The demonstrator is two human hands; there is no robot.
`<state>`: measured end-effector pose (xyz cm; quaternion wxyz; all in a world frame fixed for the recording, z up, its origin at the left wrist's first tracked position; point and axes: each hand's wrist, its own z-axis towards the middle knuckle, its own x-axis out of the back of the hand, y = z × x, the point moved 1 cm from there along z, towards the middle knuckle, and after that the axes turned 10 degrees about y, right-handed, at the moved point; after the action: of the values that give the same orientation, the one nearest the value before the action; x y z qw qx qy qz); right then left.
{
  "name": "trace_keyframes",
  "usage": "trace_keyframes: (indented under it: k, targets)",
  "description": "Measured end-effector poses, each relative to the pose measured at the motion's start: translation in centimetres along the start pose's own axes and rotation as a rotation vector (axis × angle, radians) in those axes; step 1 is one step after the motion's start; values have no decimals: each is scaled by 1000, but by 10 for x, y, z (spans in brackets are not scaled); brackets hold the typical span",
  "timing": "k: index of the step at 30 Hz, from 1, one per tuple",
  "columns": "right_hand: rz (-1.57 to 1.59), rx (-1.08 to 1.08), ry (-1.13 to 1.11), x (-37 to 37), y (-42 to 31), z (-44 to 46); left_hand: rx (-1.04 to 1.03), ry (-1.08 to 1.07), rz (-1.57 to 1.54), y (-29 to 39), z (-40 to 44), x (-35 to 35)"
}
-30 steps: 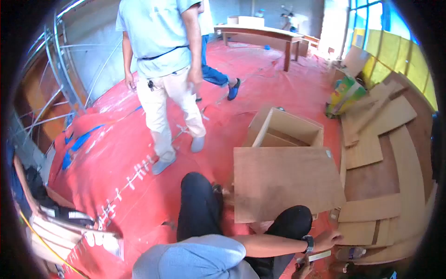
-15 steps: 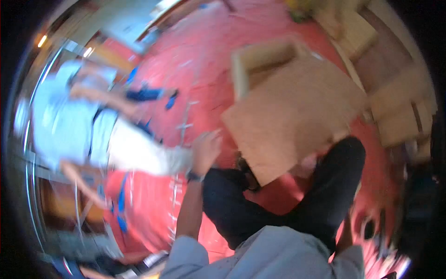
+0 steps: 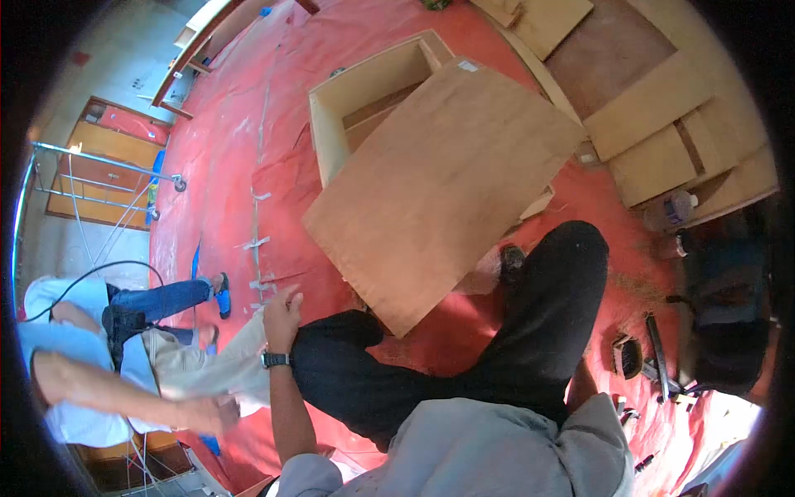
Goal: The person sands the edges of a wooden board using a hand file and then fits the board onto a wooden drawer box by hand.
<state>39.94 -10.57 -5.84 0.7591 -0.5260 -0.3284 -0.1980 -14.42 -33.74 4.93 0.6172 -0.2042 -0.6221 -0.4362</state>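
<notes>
My left hand (image 3: 282, 317), with a watch on its wrist, is raised beside my left knee. Its fingers are loosely bent and apart, and nothing shows in them. My right forearm (image 3: 583, 383) goes down behind my right thigh, which hides the hand. In front of my knees a large brown board (image 3: 451, 186) lies tilted over part of an open wooden box (image 3: 331, 103). The board's near corner reaches between my legs, close to my left knee.
Two people (image 3: 91, 356) stand at the left, one arm blurred near my left elbow. Wooden panels (image 3: 654, 166) and a plastic bottle (image 3: 675, 209) lie at the right. Tools (image 3: 657, 356) rest on the red floor sheet (image 3: 224, 166). A wheeled metal frame (image 3: 108, 153) stands at the left.
The view has turned and steadied. My left hand has moved from the right side, beside the panels, to my left knee. My right hand has gone out of sight.
</notes>
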Motion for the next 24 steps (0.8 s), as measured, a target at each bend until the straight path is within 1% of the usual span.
trace_keyframes:
  k: [1, 5, 7, 8, 9, 10, 11, 12, 13, 14, 15, 16, 19, 22, 24]
  targets:
    - [6, 4, -5, -1, 0, 5, 24, -13, -24, 1, -4, 2]
    - [28, 37, -27, -5, 0, 15, -119, 5, -26, 1, 1, -5]
    - [32, 56, -41, -5, 4, 24, -145, 9, -54, -5, 9, -13]
    - [38, 68, -53, -9, 4, 35, -289, 11, -103, 0, 14, -18]
    - [38, 83, -54, -15, 3, 45, -279, -23, 71, 22, 13, -9]
    - [31, 99, -58, -22, 7, 51, -410, 126, -83, -6, 13, -28]
    - [28, 120, -55, -32, 10, 62, -298, 50, -12, -3, 14, -23]
    - [27, 146, -55, -38, 12, 66, -401, 106, -74, -8, 23, -31]
    - [21, 166, -61, -45, 16, 75, -294, 110, -266, 1, 25, -24]
    - [5, 189, -67, -53, 20, 87, -220, 135, -269, 6, 29, -24]
    - [-19, 197, -76, -57, 25, 100, -243, 192, -220, 11, 42, -28]
    - [-40, 216, -79, -55, 22, 103, -279, 250, -180, 15, 40, -17]
    - [-102, 245, -71, -62, 24, 117, -34, 195, -318, 22, 51, 8]
    - [-163, 299, -63, -67, 19, 139, 89, 251, -120, 19, 55, 29]
    - [-215, 330, -54, -72, 8, 157, 109, 334, -71, -12, 67, 12]
